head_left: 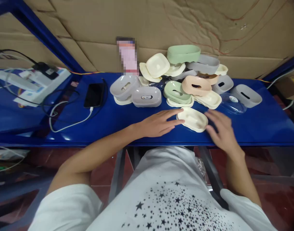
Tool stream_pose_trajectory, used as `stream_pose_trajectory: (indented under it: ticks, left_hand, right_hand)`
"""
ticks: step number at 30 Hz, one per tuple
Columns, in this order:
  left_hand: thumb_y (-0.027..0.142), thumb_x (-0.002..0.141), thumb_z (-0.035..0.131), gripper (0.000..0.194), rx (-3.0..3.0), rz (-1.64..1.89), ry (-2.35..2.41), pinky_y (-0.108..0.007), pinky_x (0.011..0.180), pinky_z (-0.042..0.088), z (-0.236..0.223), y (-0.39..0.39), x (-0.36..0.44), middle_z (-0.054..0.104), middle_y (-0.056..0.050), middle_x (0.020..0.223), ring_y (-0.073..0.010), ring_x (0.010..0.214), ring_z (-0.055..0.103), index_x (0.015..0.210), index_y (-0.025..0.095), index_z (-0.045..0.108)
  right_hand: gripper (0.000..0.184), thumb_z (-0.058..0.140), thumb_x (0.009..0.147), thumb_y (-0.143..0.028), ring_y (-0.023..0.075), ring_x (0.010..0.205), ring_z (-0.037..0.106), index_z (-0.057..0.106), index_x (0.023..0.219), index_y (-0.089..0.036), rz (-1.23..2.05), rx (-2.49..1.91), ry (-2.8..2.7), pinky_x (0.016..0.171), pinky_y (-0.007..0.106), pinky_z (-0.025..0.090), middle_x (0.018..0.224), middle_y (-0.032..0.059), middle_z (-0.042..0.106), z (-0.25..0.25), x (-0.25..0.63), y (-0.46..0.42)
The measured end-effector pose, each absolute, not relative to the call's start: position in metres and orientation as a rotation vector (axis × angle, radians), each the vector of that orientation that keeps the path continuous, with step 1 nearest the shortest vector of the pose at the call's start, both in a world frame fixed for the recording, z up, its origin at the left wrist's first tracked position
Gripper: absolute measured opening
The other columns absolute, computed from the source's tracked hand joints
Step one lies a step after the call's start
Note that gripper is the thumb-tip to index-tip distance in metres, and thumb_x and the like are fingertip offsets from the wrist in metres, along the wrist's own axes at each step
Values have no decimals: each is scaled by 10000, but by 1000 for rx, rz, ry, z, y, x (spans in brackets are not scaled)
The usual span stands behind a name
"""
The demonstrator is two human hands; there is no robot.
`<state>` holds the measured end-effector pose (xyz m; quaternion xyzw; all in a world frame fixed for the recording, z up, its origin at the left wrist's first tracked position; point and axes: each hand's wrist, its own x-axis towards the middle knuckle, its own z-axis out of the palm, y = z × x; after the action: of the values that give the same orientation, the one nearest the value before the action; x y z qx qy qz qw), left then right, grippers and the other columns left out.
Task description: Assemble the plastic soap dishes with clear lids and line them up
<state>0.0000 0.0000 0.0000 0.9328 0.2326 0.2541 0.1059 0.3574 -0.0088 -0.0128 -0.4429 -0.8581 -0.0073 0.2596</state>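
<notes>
A cream oval plastic tray (193, 119) with a wavy edge lies near the front edge of the blue table. My left hand (158, 123) reaches in from the left, its fingers apart and the tips touching the tray's left end. At the tray's right end is my right hand (220, 128), slightly blurred, with thumb and fingers spread around that end; whether they touch it I cannot tell. Just behind stand a green oval box (177, 92) on a cream piece, a peach box (197, 85) with a slot, and another cream tray (209, 100).
Grey boxes (147, 97) stand left of the pile, and a grey slotted box (247, 95) stands right beside a clear plastic piece (233, 103). A phone (94, 95) on a white cable and a power strip (40, 86) lie left. Cardboard (101, 54) backs the blue table (127, 125).
</notes>
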Motion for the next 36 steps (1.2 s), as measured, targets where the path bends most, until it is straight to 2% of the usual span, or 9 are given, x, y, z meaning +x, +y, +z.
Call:
stream_pose_trajectory:
  ticks: [4, 8, 11, 15, 20, 25, 29, 32, 36]
  left_hand:
    - [317, 1120, 486, 411, 2800, 822, 1132, -582, 1242, 460, 26, 9, -39, 556, -129, 1646, -321, 1508, 556, 1511, 303, 614]
    - [489, 1075, 589, 507, 2590, 937, 1801, -583, 1237, 447, 47, 3, -106, 652, -139, 1518, -349, 1457, 581, 1513, 234, 585]
    - [559, 1004, 672, 570, 2414, 919, 2073, -558, 1183, 508, 40, -2, -144, 643, -146, 1511, -358, 1404, 619, 1461, 222, 624]
    - [540, 990, 660, 455, 2323, 803, 2101, -542, 1168, 526, 15, 6, -160, 658, -126, 1504, -354, 1363, 653, 1335, 247, 705]
    - [456, 1033, 631, 311, 2286, 951, 2107, -524, 1175, 526, 8, 9, -159, 765, -119, 1318, -326, 1306, 690, 1209, 225, 742]
    - [404, 1045, 698, 287, 2340, 1249, 1966, -490, 1158, 561, 21, -53, -141, 772, -99, 1329, -286, 1289, 721, 1279, 239, 723]
    - [275, 1043, 718, 316, 2410, 1085, 1634, -488, 1209, 554, 14, -111, -105, 747, -60, 1391, -257, 1368, 689, 1359, 275, 698]
    - [218, 1044, 708, 399, 2452, 1045, 1442, -491, 1211, 571, -2, -126, -78, 732, -73, 1409, -255, 1406, 665, 1434, 283, 653]
    - [182, 1045, 696, 434, 2427, 1111, 1383, -516, 1210, 578, -16, -118, -57, 721, -89, 1419, -266, 1422, 653, 1464, 275, 630]
  right_hand:
    - [460, 597, 1089, -355, 327, 1485, 578, 574, 1548, -358, 55, -1008, -2496, 1253, 580, 353, 1602, 61, 625, -19, 326, -28]
    - [269, 624, 1079, -338, 355, 1428, 618, 714, 1331, -301, -101, -1156, -2320, 1202, 592, 394, 1503, 89, 692, -28, 345, -23]
    - [283, 618, 1079, -365, 377, 1440, 597, 704, 1332, -273, -105, -1251, -2192, 1175, 595, 430, 1522, 133, 656, -31, 356, -19]
    - [388, 617, 1074, -385, 392, 1478, 554, 637, 1444, -270, -70, -1244, -2214, 1179, 603, 431, 1574, 159, 602, -31, 353, -21]
    - [368, 611, 1079, -386, 388, 1468, 565, 656, 1424, -265, -80, -1240, -2208, 1169, 595, 451, 1567, 159, 607, -33, 351, -22]
    - [368, 612, 1076, -392, 386, 1452, 581, 672, 1416, -263, -88, -1234, -2221, 1165, 585, 461, 1560, 153, 620, -36, 352, -20]
    - [296, 638, 1071, -350, 382, 1428, 604, 718, 1343, -267, -105, -1192, -2268, 1156, 584, 466, 1532, 124, 659, -35, 351, -18]
    - [246, 649, 1068, -299, 351, 1376, 651, 738, 1297, -279, -45, -1107, -2315, 1142, 562, 488, 1461, 95, 713, -32, 350, -20]
    - [322, 653, 1069, -258, 312, 1330, 688, 698, 1383, -309, 98, -979, -2381, 1164, 569, 503, 1488, 83, 699, -28, 338, -29]
